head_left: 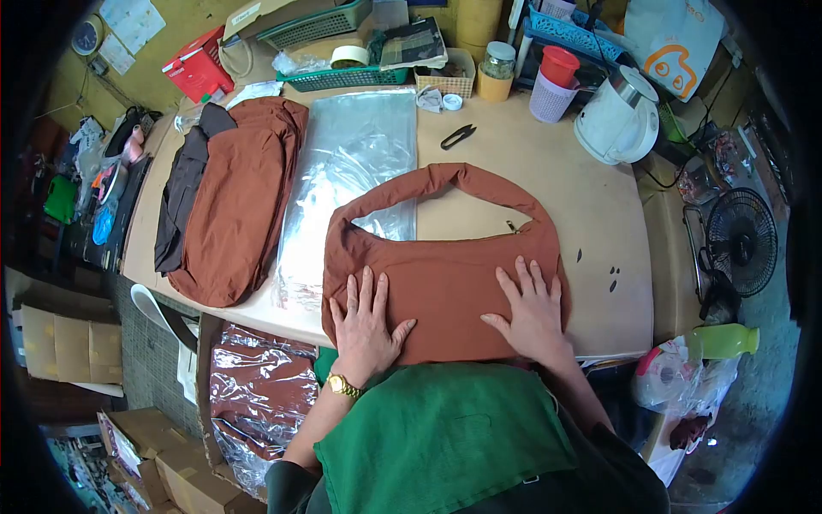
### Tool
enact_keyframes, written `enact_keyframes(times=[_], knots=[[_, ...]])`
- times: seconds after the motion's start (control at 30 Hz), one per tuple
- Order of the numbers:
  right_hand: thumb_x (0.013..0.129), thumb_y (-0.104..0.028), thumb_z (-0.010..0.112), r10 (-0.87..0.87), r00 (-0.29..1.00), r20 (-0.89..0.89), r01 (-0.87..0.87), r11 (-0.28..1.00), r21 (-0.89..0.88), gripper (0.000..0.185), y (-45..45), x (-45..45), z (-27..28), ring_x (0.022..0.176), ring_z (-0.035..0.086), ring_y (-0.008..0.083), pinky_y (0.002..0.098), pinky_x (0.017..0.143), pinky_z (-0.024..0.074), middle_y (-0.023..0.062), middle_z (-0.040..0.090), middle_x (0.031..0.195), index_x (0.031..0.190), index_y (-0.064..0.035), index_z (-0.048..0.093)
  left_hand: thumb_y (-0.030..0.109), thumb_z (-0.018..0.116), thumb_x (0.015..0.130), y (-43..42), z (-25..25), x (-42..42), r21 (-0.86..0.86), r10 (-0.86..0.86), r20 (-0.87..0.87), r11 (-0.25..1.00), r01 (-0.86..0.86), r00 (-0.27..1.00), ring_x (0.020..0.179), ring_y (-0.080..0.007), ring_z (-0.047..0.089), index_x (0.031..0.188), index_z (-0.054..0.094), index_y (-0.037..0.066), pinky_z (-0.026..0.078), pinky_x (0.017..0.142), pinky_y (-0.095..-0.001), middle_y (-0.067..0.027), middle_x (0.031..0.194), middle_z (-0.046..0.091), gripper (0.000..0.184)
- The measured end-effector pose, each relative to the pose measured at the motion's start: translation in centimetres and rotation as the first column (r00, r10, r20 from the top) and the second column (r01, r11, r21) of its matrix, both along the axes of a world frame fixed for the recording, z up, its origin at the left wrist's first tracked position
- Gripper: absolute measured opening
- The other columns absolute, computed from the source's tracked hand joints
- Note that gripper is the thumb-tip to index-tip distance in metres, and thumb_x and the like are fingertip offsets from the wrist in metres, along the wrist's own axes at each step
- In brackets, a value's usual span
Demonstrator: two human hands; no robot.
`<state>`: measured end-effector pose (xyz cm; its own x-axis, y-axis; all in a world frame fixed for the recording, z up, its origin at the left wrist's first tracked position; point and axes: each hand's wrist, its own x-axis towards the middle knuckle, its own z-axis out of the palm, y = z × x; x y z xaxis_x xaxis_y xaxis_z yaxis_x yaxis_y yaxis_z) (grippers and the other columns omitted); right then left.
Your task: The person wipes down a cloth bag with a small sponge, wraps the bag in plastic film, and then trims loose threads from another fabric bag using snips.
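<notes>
Head view: nearest me a plain green cloth (445, 420) covers my front, and just past it my left hand (366, 327), with a gold-coloured wristwatch (344, 386), and my right hand (533, 315) lie apart, palms down and fingers spread, on a rust-brown fabric shoulder bag (441, 308). That bag lies flat at the near edge of a beige tabletop (599, 214), its strap looped away from me. Low on my left, an uncovered cardboard carton (205, 403) holds rust-brown contents in shiny clear plastic (265, 385). Left of my work lie flat clear plastic sheets (360, 141) and, beyond them, a pile of rust-brown fabric (235, 206) edged with dark cloth (182, 193). Off to my right is a round black fan (742, 230). Farther back are black snips (459, 136), a white electric kettle (612, 124) and a lilac perforated cup (550, 101) with a red plastic cup (559, 66) inside. Behind, a green plastic basket (342, 80) holds a pale tape roll (349, 56); a red box (201, 68) bears print too small to read, and a pale bag (646, 34) shows an orange emblem (672, 73). White papers (133, 24) hang on the yellowish wall (180, 38).
</notes>
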<state>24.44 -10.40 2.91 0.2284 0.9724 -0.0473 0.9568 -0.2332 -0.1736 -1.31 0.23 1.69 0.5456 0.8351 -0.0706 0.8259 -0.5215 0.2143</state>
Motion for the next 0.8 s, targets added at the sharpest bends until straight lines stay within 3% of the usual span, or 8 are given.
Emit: enact_keyframes(times=[0.1, 0.17, 0.33, 0.43, 0.5, 0.53, 0.6, 0.8], knots=[[0.086, -0.051, 0.062, -0.034, 0.989, -0.144, 0.009, 0.986, -0.167, 0.078, 2.3, 0.2, 1.9, 0.145, 0.017, 0.0378, 0.0648, 0.112, 0.0105, 0.0227, 0.025, 0.154, 0.147, -0.0086, 0.037, 0.057, 0.053, 0.090, 1.2, 1.8, 2.0, 0.029, -0.067, 0.149, 0.998, 0.063, 0.987, 0.145, -0.0385, 0.020, 0.151, 0.026, 0.005, 0.014, 0.114, -0.0619, -0.0196, 0.158, 0.021, 0.085], [0.087, -0.048, 0.064, 0.088, 0.996, -0.023, -0.082, 0.979, 0.187, 0.081, 3.5, -0.7, 1.0, 0.146, 0.017, 0.0355, 0.0635, 0.114, 0.0091, 0.0227, 0.024, 0.154, 0.148, -0.0051, 0.032, 0.056, 0.051, 0.091, 1.4, 2.2, 3.9, 0.129, -0.126, 0.198, 0.986, 0.101, 0.972, 0.145, -0.0381, 0.022, 0.151, 0.024, 0.004, 0.014, 0.115, -0.0601, -0.0209, 0.157, 0.022, 0.084], [0.087, -0.050, 0.062, 0.081, 0.996, 0.022, -0.083, 0.994, 0.075, 0.087, 2.8, 1.2, -2.2, 0.148, 0.010, 0.0346, 0.0637, 0.114, 0.0083, 0.0204, 0.017, 0.158, 0.152, -0.0061, 0.023, 0.056, 0.049, 0.092, 3.5, -2.4, 3.5, 0.198, -0.144, 0.110, 0.973, 0.120, 0.983, 0.146, -0.0379, 0.018, 0.152, 0.023, 0.003, 0.012, 0.116, -0.0592, -0.0178, 0.158, 0.020, 0.085], [0.088, -0.046, 0.063, 0.143, 0.984, 0.106, -0.153, 0.984, 0.091, 0.069, 3.7, 1.8, 1.2, 0.139, 0.034, 0.0344, 0.0585, 0.110, 0.0278, 0.0217, 0.040, 0.146, 0.142, -0.0074, 0.043, 0.054, 0.053, 0.090, 3.0, -2.2, 3.7, 0.192, -0.144, 0.164, 0.975, 0.111, 0.976, 0.146, -0.0368, 0.018, 0.151, 0.025, 0.003, 0.011, 0.115, -0.0606, -0.0158, 0.158, 0.021, 0.084], [0.088, -0.042, 0.064, 0.125, 0.958, -0.258, -0.178, 0.964, -0.196, 0.052, 7.2, 3.0, 6.4, 0.114, 0.060, 0.0324, 0.0461, 0.096, 0.0455, 0.0183, 0.063, 0.121, 0.122, -0.0037, 0.061, 0.053, 0.056, 0.089, 1.9, -0.3, 4.8, 0.182, -0.134, 0.172, 0.978, 0.102, 0.976, 0.146, -0.0385, 0.017, 0.152, 0.028, 0.009, 0.013, 0.113, -0.0651, -0.0176, 0.158, 0.020, 0.082], [0.088, -0.034, 0.063, 0.148, 0.960, -0.236, -0.153, 0.988, -0.005, 0.034, 9.3, 3.0, 7.3, 0.090, 0.067, 0.0333, 0.0420, 0.082, 0.0509, 0.0155, 0.070, 0.095, 0.099, -0.0020, 0.068, 0.052, 0.058, 0.087, 1.5, 0.4, 5.5, 0.143, -0.181, 0.198, 0.978, 0.154, 0.963, 0.146, -0.0396, 0.016, 0.151, 0.031, 0.014, 0.012, 0.110, -0.0695, -0.0192, 0.158, 0.019, 0.079], [0.090, -0.026, 0.060, 0.264, 0.884, -0.386, -0.140, 0.937, 0.320, 0.027, 14.7, 4.0, 6.2, 0.093, 0.065, 0.0358, 0.0445, 0.082, 0.0492, 0.0182, 0.068, 0.094, 0.101, -0.0027, 0.067, 0.054, 0.056, 0.089, 0.8, -0.3, 6.4, 0.118, -0.233, 0.174, 0.970, 0.214, 0.957, 0.147, -0.0405, 0.014, 0.150, 0.034, 0.017, 0.010, 0.110, -0.0693, -0.0202, 0.159, 0.016, 0.075], [0.090, -0.013, 0.051, 0.136, 0.991, -0.013, -0.108, 0.837, 0.536, 0.023, 34.2, 7.0, -1.6, 0.099, 0.062, 0.0388, 0.0490, 0.085, 0.0481, 0.0207, 0.063, 0.105, 0.103, -0.0029, 0.067, 0.058, 0.056, 0.087, 0.8, -0.7, 6.5, 0.102, -0.237, 0.175, 0.970, 0.222, 0.956, 0.145, -0.0406, 0.018, 0.148, 0.039, 0.022, 0.009, 0.112, -0.0673, -0.0210, 0.156, 0.022, 0.074]])
